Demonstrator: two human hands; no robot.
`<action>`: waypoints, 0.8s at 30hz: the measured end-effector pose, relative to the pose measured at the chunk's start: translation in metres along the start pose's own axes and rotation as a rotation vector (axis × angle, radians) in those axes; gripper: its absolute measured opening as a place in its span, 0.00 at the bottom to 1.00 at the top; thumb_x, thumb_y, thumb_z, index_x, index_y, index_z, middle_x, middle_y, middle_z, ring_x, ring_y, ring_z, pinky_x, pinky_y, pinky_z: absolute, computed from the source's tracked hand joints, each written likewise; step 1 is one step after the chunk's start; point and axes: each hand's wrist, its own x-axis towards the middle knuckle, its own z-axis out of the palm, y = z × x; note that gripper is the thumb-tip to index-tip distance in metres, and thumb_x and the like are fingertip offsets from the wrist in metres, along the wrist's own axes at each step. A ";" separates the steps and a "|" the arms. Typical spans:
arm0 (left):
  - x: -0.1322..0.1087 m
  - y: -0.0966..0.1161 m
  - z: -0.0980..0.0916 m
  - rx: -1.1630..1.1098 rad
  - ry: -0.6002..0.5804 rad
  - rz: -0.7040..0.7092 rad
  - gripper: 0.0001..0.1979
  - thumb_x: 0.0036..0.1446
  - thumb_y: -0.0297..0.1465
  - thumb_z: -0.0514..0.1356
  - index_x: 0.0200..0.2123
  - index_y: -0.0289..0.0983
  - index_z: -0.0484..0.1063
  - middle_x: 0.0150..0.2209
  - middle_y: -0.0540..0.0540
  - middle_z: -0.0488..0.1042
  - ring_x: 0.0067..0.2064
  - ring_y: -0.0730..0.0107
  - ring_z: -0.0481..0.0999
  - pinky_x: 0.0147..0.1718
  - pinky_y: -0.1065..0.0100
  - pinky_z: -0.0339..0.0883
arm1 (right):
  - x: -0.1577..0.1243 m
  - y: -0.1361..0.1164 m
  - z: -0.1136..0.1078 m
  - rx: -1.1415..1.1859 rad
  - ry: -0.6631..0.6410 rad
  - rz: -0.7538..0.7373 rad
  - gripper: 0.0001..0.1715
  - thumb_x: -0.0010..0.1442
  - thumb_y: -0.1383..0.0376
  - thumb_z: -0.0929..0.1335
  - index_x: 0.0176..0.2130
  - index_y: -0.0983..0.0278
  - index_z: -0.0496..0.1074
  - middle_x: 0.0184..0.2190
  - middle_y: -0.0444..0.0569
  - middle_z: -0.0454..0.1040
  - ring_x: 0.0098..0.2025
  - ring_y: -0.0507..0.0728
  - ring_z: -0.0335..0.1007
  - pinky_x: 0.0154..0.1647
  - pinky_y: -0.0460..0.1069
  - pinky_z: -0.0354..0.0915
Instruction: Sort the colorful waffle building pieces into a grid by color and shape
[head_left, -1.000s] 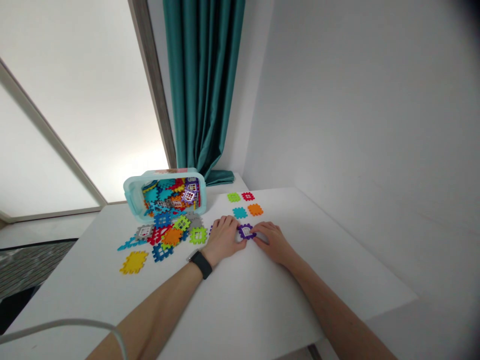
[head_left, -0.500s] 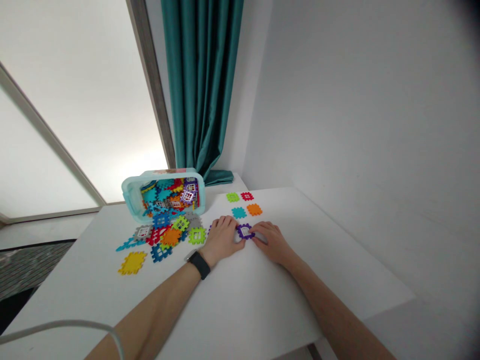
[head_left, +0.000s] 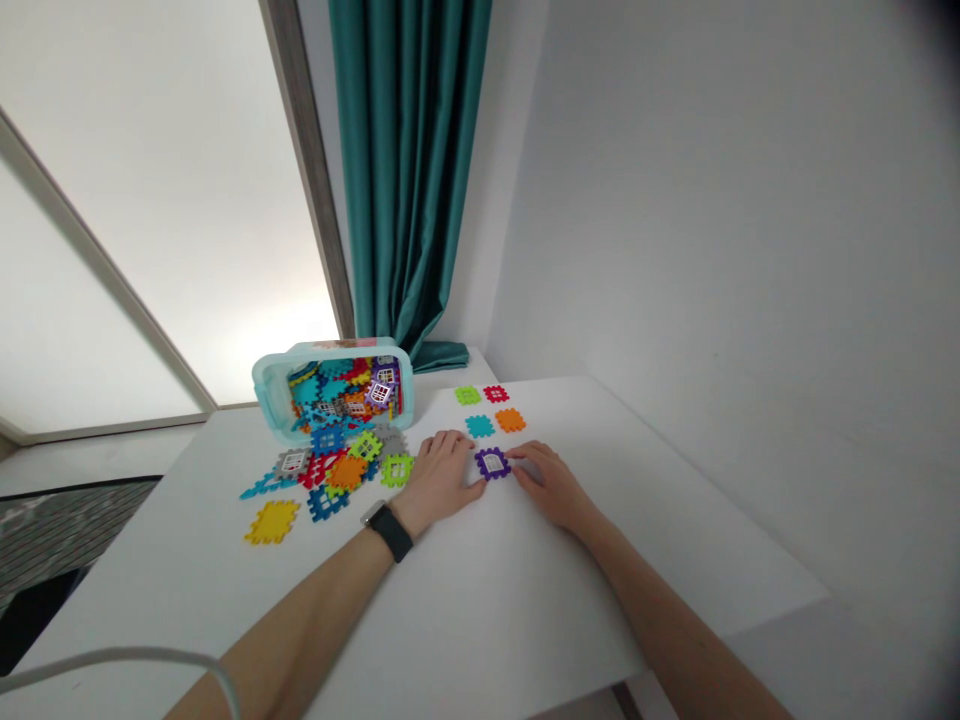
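Observation:
A purple interlocking plastic tile with a small window insert (head_left: pixel 493 463) lies flat on the white table (head_left: pixel 480 610), between my two hands. My left hand (head_left: pixel 439 480) rests palm down just left of it, holding nothing, its thumb close to the tile's lower left. My right hand (head_left: pixel 551 488) lies to the tile's right, holding nothing, with the fingertips at or very near its right edge. Above the hands, a green tile (head_left: pixel 467 395), a red tile (head_left: pixel 496 394), a teal tile (head_left: pixel 480 426) and an orange tile (head_left: pixel 510 420) lie apart on the table.
A pale turquoise plastic box (head_left: pixel 270 392) lies tipped on its side, full of tiles, with a spilled heap of tiles (head_left: pixel 337 470) left of my left hand. A yellow tile (head_left: pixel 271 522) lies apart. A white cable (head_left: pixel 112 665) crosses the lower left.
My hands have drawn slightly apart, and my left hand has shifted left and off the purple tile, so more of the tile shows. The tile itself stays in about the same place.

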 end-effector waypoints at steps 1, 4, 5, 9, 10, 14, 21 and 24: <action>-0.001 0.000 -0.002 0.003 0.005 0.003 0.22 0.58 0.40 0.62 0.53 0.38 0.66 0.53 0.39 0.70 0.56 0.51 0.68 0.55 0.52 0.64 | 0.000 -0.002 -0.001 -0.001 0.011 -0.010 0.12 0.64 0.69 0.64 0.46 0.60 0.74 0.44 0.51 0.77 0.49 0.60 0.73 0.54 0.59 0.67; -0.006 -0.003 -0.011 0.029 0.012 0.020 0.22 0.59 0.41 0.62 0.53 0.38 0.66 0.54 0.39 0.70 0.56 0.51 0.68 0.54 0.52 0.64 | -0.001 -0.011 -0.002 -0.046 0.020 -0.058 0.13 0.64 0.69 0.64 0.47 0.59 0.73 0.46 0.52 0.76 0.51 0.61 0.72 0.55 0.60 0.67; -0.008 -0.005 -0.015 0.041 0.014 0.026 0.21 0.59 0.41 0.62 0.53 0.39 0.67 0.54 0.39 0.70 0.56 0.51 0.68 0.55 0.51 0.63 | -0.001 -0.016 -0.002 -0.072 0.016 -0.081 0.14 0.64 0.69 0.64 0.48 0.59 0.73 0.47 0.53 0.76 0.51 0.61 0.72 0.56 0.60 0.67; -0.021 -0.016 -0.033 0.094 0.028 0.019 0.18 0.59 0.39 0.62 0.51 0.40 0.69 0.54 0.40 0.70 0.56 0.51 0.69 0.55 0.51 0.62 | 0.005 -0.039 0.001 -0.148 -0.032 -0.191 0.15 0.64 0.70 0.64 0.49 0.59 0.73 0.49 0.54 0.76 0.52 0.62 0.72 0.56 0.60 0.66; -0.025 -0.020 -0.038 0.106 0.031 0.011 0.17 0.59 0.38 0.62 0.51 0.40 0.69 0.54 0.40 0.70 0.56 0.51 0.69 0.55 0.51 0.62 | 0.007 -0.045 0.002 -0.154 -0.047 -0.212 0.16 0.64 0.71 0.64 0.49 0.60 0.73 0.49 0.54 0.76 0.52 0.62 0.71 0.56 0.60 0.66; -0.047 -0.041 -0.059 0.151 0.045 -0.013 0.14 0.61 0.36 0.60 0.49 0.39 0.70 0.52 0.40 0.71 0.55 0.51 0.69 0.56 0.50 0.62 | 0.020 -0.067 0.013 -0.145 -0.106 -0.270 0.16 0.65 0.71 0.64 0.50 0.60 0.73 0.49 0.55 0.76 0.53 0.61 0.70 0.57 0.60 0.64; -0.093 -0.077 -0.081 0.172 0.051 -0.115 0.12 0.61 0.33 0.59 0.48 0.40 0.71 0.52 0.41 0.71 0.55 0.52 0.69 0.55 0.51 0.63 | 0.047 -0.104 0.044 -0.110 -0.230 -0.352 0.13 0.65 0.71 0.65 0.47 0.60 0.73 0.48 0.53 0.75 0.52 0.61 0.69 0.55 0.58 0.64; -0.109 -0.087 -0.085 0.157 0.067 -0.148 0.12 0.62 0.33 0.58 0.48 0.40 0.71 0.52 0.41 0.71 0.54 0.52 0.70 0.55 0.50 0.63 | 0.055 -0.118 0.057 -0.097 -0.283 -0.380 0.12 0.64 0.71 0.66 0.47 0.60 0.73 0.47 0.52 0.75 0.51 0.60 0.69 0.54 0.57 0.64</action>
